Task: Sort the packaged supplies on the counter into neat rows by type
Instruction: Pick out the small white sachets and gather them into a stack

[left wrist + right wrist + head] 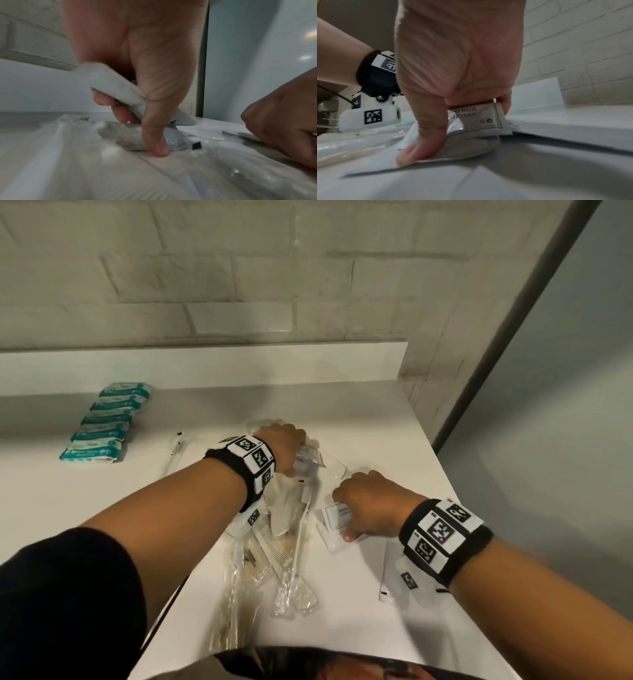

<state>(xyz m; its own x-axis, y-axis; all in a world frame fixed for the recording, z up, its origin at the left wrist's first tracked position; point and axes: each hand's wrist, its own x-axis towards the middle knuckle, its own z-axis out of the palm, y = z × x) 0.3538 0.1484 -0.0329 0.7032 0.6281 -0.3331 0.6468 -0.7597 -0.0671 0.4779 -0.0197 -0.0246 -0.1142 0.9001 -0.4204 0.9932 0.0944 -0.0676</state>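
Note:
A pile of clear-wrapped combs and toothbrushes lies in the middle of the white counter. My left hand reaches over the pile's far end and grips a small white sachet between curled fingers and thumb. To the right, my right hand bends down on a stack of white shampoo sachets; its fingers and thumb pinch them against the counter. A row of teal packets stands lined up at the far left.
A single wrapped toothbrush lies apart between the teal row and the pile. Another flat white sachet lies under my right wrist. A raised ledge and brick wall back the counter; its right edge drops off beside a grey panel.

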